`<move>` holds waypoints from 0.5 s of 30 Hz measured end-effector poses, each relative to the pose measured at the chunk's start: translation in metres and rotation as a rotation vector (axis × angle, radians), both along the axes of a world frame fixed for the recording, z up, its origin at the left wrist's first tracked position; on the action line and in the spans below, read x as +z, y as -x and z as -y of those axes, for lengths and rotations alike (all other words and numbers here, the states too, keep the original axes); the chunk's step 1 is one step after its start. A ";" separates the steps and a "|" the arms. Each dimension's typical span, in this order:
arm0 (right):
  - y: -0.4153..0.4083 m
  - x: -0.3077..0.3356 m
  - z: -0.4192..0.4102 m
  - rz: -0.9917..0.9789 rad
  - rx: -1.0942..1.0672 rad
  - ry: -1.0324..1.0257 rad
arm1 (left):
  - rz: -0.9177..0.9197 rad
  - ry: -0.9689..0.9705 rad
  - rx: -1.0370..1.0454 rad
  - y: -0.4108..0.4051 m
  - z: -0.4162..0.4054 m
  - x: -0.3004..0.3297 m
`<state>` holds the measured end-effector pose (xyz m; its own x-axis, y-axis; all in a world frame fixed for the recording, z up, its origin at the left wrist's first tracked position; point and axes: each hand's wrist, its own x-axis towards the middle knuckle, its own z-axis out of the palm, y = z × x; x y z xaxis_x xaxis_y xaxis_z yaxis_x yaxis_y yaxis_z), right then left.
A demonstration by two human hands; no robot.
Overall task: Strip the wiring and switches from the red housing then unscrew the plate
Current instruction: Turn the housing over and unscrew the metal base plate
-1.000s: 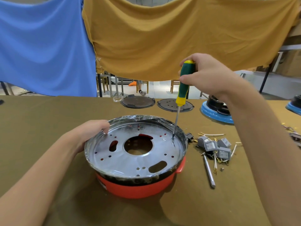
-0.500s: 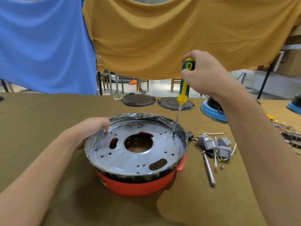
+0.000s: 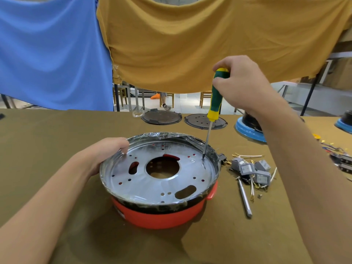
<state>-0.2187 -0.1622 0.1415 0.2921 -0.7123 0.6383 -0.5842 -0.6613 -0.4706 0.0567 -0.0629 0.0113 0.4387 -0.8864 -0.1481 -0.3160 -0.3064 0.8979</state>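
The red housing (image 3: 158, 216) stands on the brown table in front of me, topped by a round silver plate (image 3: 148, 185) with a large centre hole and several small ones. My left hand (image 3: 108, 151) grips the plate's left rim. My right hand (image 3: 242, 82) holds a green and yellow screwdriver (image 3: 216, 96) nearly upright, its tip on the plate near the right rim. Grey switches with wires (image 3: 251, 171) lie on the table to the right of the housing.
A loose metal driver shaft (image 3: 244, 200) and a small screw (image 3: 259, 196) lie right of the housing. Two dark round plates (image 3: 161, 117) sit at the table's far edge, blue-based appliances (image 3: 249, 128) at the far right. Blue and mustard cloths hang behind.
My right hand has shifted its grip up toward the top of the screwdriver handle, the tip staying on the same spot. The left hand stays on the rim.
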 end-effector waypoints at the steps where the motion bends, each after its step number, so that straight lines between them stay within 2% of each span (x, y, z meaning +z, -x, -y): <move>1: 0.000 0.000 0.000 0.007 0.015 -0.024 | 0.000 -0.003 -0.005 -0.001 0.000 0.000; 4: -0.001 -0.002 -0.002 0.037 0.043 -0.038 | 0.013 -0.007 -0.003 -0.002 0.000 0.000; 7: -0.005 -0.012 -0.004 -0.028 0.039 -0.015 | 0.007 -0.001 0.006 -0.002 0.002 -0.001; 11: -0.005 -0.011 -0.002 0.020 -0.015 0.067 | 0.000 0.005 0.010 -0.001 0.003 -0.001; 15: 0.000 -0.003 0.000 0.071 0.072 -0.090 | 0.007 0.007 0.008 0.000 0.002 0.000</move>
<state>-0.2184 -0.1623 0.1389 0.3012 -0.7462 0.5937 -0.4999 -0.6538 -0.5680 0.0565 -0.0652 0.0112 0.4467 -0.8839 -0.1384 -0.3201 -0.3023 0.8979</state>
